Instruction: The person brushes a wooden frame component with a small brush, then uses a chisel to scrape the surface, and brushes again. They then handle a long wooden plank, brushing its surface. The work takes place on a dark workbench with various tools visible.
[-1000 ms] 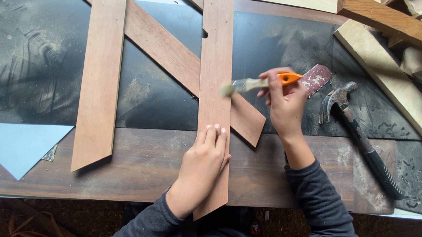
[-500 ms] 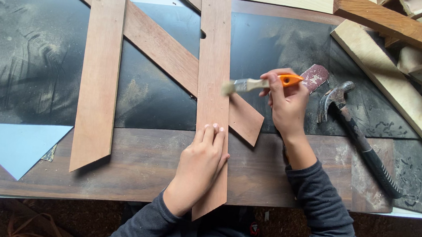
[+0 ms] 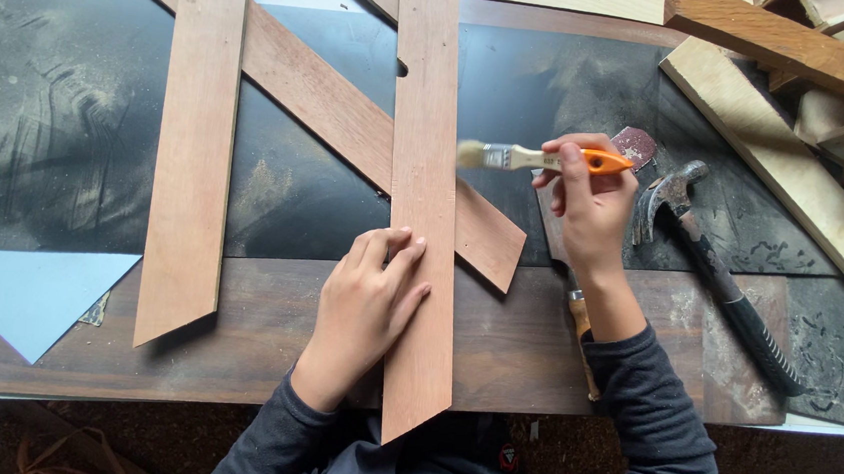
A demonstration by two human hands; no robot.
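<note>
Head view, looking straight down on workbench (image 3: 68, 139); dark sheet over most of it, dusted with sawdust, bare brown wood along near edge.

Left hand (image 3: 369, 298): laid flat, palm down, fingers together and extended, pressing on near half of upright wooden slat (image 3: 425, 167). Not gripping, only bearing down. Thumb and part of palm off slat's left edge, over bench wood.

Upright wooden slat: runs from far edge of bench to near edge, roughly at centre; near end cut at an angle and overhanging the near edge slightly. Lies on top of diagonal slat (image 3: 312, 98), crossing it about mid-length.

Right hand (image 3: 590, 205): closed around orange handle of small paintbrush (image 3: 539, 159), fingers curled, thumb on near side. Brush held level, pale bristles pointing left, tip just at right edge of upright slat, above pointed end of diagonal slat. Contact between bristles and wood: cannot tell.

Second upright slat (image 3: 193, 149): left of centre, parallel to first, also lying over diagonal slat, angled cut at near end.

Claw hammer (image 3: 711, 265): right of right hand, head toward far side, black grip running toward near right corner.
Wooden-handled tool (image 3: 583, 330): partly under right wrist, kind not clear.
Light blue triangular sheet (image 3: 31, 292): near left corner.
Lumber offcuts (image 3: 788, 45): piled at far right corner.
</note>
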